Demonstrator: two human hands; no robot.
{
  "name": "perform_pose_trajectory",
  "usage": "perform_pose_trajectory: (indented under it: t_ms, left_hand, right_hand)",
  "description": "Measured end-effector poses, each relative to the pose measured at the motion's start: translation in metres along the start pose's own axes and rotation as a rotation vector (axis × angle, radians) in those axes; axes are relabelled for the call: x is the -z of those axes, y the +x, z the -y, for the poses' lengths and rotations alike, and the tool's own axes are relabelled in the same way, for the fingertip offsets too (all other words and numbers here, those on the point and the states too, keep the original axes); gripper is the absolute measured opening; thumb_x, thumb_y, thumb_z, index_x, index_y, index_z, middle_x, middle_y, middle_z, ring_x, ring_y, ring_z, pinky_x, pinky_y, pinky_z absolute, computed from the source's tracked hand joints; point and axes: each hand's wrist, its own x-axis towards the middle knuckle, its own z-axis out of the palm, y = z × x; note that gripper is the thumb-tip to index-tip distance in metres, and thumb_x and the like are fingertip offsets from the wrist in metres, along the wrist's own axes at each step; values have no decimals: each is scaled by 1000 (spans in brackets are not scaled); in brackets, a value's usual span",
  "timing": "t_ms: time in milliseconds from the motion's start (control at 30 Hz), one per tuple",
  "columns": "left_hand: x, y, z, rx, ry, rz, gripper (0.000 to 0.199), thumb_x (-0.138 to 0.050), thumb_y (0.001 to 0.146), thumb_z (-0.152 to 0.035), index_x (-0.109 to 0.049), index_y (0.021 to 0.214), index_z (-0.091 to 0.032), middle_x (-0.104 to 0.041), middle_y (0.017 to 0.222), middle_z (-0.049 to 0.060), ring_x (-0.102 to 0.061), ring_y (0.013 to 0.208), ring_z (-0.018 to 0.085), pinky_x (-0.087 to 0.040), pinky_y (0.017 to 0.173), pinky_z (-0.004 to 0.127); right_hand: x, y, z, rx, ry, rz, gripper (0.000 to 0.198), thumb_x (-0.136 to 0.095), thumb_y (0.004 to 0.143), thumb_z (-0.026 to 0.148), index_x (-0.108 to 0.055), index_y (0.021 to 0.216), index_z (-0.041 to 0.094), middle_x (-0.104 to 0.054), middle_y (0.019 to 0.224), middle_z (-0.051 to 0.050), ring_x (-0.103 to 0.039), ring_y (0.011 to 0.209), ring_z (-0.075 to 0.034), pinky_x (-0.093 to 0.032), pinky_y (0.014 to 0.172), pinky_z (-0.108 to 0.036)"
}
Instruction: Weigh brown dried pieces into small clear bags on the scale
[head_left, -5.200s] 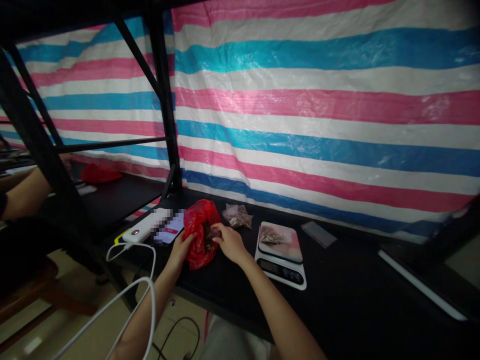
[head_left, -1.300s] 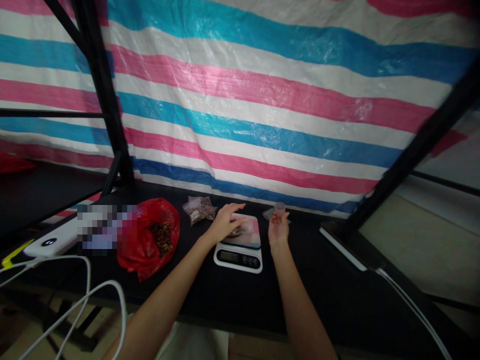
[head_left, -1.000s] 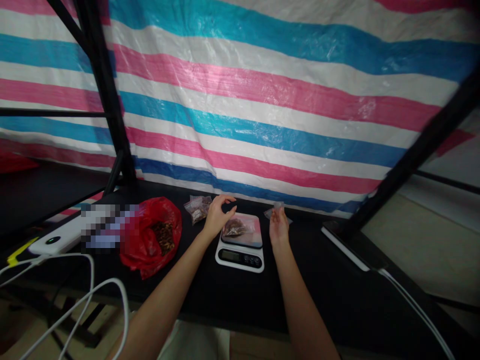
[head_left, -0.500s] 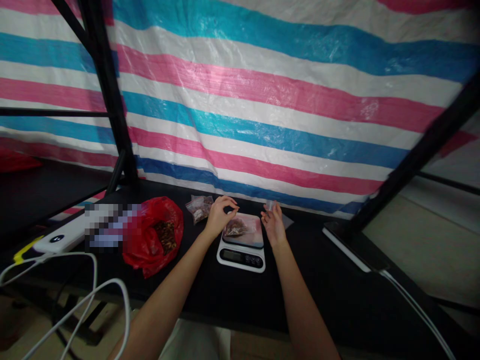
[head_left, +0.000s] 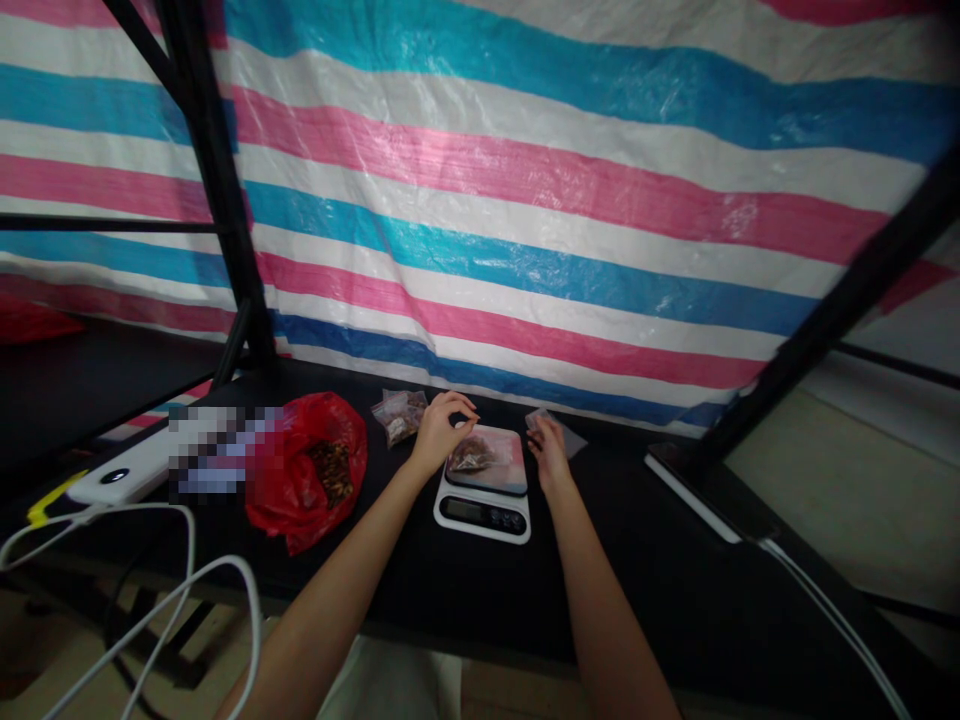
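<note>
A white kitchen scale stands on the black table in front of me. On its shiny platform lies a small clear bag of brown dried pieces. My left hand hovers at the platform's upper left edge, thumb and fingertips pinched together; anything between them is too small to make out. To the right of the scale, my right hand has its fingers curled on a clear plastic bag. Another flat clear bag lies partly behind that hand.
Left of the scale sits an open red plastic bag with brown pieces inside. Small filled zip bags lie behind it. A white power bank with cables is far left, a dark-topped white device at right. Striped sheeting hangs behind.
My right hand has turned over and lowered slightly, its fingers now curling down with the clear bag. My left hand and the scale have stayed in place.
</note>
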Motion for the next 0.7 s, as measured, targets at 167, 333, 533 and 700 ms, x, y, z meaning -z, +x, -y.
perform_pose_trajectory:
  t_ms: [167, 333, 533, 700]
  left_hand:
    - [1, 0, 0, 4, 2, 10, 9, -60, 68, -11, -63, 65, -18, -63, 80, 2, -56, 81, 16, -42, 77, 31]
    - [3, 0, -2, 1, -1, 8, 10, -59, 68, -10, -63, 67, -19, -62, 81, 2, -56, 82, 15, -42, 78, 31]
    - [1, -1, 3, 14, 5, 8, 9, -59, 69, -10, -62, 67, -18, -62, 80, 1, -55, 82, 15, -41, 78, 31]
    - [-1, -3, 11, 20, 31, 21, 11, -59, 68, -9, -62, 66, -19, -62, 79, 1, -55, 81, 16, -41, 77, 31]
  right_hand:
    - [6, 1, -2, 159, -216, -91, 34, -62, 54, 33, -47, 82, 22, -60, 85, -2, -56, 76, -18, -41, 62, -26]
    - [14, -13, 11, 279, -706, -94, 34, -54, 65, 30, -52, 98, 26, -62, 90, -1, -56, 77, -20, -38, 66, -30]
    - [12, -23, 19, 246, -948, -50, 23, -54, 67, 34, -62, 88, 29, -62, 93, -1, -55, 88, -24, -38, 71, -34]
    - [11, -25, 26, 289, -965, -113, 23, -52, 68, 44, -66, 79, 28, -60, 101, -4, -50, 96, -29, -37, 73, -40]
